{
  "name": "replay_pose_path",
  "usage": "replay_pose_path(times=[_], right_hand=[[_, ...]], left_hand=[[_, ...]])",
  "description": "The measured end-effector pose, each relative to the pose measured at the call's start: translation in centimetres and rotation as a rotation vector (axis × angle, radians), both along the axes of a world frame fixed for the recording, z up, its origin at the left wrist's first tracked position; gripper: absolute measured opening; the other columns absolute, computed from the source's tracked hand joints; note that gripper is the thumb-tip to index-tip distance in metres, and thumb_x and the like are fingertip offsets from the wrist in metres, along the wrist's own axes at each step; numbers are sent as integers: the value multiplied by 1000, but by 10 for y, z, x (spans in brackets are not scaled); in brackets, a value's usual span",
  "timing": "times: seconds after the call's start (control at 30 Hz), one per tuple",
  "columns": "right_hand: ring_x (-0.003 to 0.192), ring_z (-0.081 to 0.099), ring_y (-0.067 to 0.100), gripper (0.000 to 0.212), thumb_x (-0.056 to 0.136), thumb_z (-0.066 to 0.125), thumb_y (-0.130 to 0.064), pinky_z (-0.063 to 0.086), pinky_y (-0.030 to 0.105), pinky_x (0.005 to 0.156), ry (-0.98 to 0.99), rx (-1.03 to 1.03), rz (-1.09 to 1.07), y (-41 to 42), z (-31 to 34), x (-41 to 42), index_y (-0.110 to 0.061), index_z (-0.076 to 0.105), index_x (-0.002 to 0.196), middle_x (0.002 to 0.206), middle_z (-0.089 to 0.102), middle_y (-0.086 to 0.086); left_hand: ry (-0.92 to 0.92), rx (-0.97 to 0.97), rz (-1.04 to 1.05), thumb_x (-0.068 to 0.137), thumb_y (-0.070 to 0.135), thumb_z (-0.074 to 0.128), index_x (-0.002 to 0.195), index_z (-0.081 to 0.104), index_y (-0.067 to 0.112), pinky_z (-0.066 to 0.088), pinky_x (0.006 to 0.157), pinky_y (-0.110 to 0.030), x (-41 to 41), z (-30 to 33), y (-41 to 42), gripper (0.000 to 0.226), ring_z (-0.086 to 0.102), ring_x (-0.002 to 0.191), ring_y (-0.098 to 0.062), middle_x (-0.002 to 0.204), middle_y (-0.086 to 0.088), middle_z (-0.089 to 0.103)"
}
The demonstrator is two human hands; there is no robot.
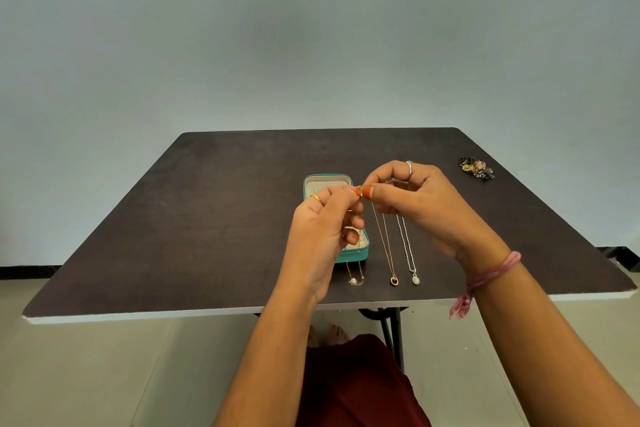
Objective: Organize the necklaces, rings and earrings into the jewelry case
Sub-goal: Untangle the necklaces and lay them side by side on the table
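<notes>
Both hands are hovering together above the table, fingertips meeting over the jewelry case. The left hand (320, 229) is curling its fingers and pinching a small gold piece (359, 191) — a clasp or ring, too small to tell which — while the right hand (412, 204) is pinching the same piece from the other side with thumb and forefinger. Whether a chain is hanging from it cannot be told.

Beneath the left hand the teal jewelry case (327, 184) is lying open on the dark table (207, 218), its cream lining showing. A thin chain with a pearl pendant (354, 279) is trailing out over the case's near edge onto the table. Just beside the case, to the right, a gold necklace (388, 253) and a silver necklace (408, 253) are lying stretched out side by side — pendants towards the near edge. Well apart, near the far right corner, a cluster of dark earrings (477, 168) is sitting.
</notes>
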State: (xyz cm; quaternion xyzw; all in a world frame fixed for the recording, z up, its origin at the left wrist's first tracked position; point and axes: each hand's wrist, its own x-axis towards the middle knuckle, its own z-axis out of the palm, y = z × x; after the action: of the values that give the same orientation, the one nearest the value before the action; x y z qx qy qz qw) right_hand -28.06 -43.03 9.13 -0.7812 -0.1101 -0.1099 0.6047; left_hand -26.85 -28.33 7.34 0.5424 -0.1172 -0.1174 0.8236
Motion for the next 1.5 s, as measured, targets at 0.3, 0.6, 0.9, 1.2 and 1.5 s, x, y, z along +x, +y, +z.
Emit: replay_pose_path(times=[0.3, 0.6, 0.9, 1.2, 1.5], right_hand=[[76, 59, 8, 10, 83, 68, -15, 49, 20, 68, 6, -61, 0, -5, 3, -6, -8, 73, 89, 83, 69, 8], [63, 55, -1, 5, 79, 73, -20, 42, 13, 58, -115, -277, -178, 4, 8, -6, -15, 73, 78, 77, 62, -8], [61, 53, -2, 8, 79, 66, -20, 41, 10, 55, -161, -387, -281, 13, 8, -3, -18, 66, 72, 80, 59, -8], [53, 47, 14, 34, 89, 46, -12, 44, 28, 58, 287, 439, 82, 27, 0, 1, -17, 63, 60, 61, 53, 2], [63, 44, 11, 20, 82, 43, -25, 40, 37, 67, 123, 126, -120, 36, -11, 8, -18, 50, 65, 62, 47, -5]], left_hand=[[-102, 109, 61, 90, 4, 51, 73, 60, 10, 38, 45, -18, 1, -3, 3, 20, 48, 53, -6, 63, -1, 55], [-257, 273, 153, 89, 13, 58, 86, 65, 14, 46, 50, -18, 5, -4, 5, 7, 59, 61, -4, 73, 1, 65], [-272, 357, 153, 92, 17, 52, 86, 62, 17, 46, 51, -18, 10, -2, 2, 12, 58, 60, -1, 69, 3, 61], [70, -163, 0, 94, 10, 49, 82, 56, 12, 37, 49, -16, -4, -4, -11, 14, 44, 52, -3, 64, 2, 52], [-47, 33, 96, 94, 15, 49, 77, 53, 16, 30, 47, -20, -1, -7, -8, 17, 33, 48, -4, 54, 8, 41]])
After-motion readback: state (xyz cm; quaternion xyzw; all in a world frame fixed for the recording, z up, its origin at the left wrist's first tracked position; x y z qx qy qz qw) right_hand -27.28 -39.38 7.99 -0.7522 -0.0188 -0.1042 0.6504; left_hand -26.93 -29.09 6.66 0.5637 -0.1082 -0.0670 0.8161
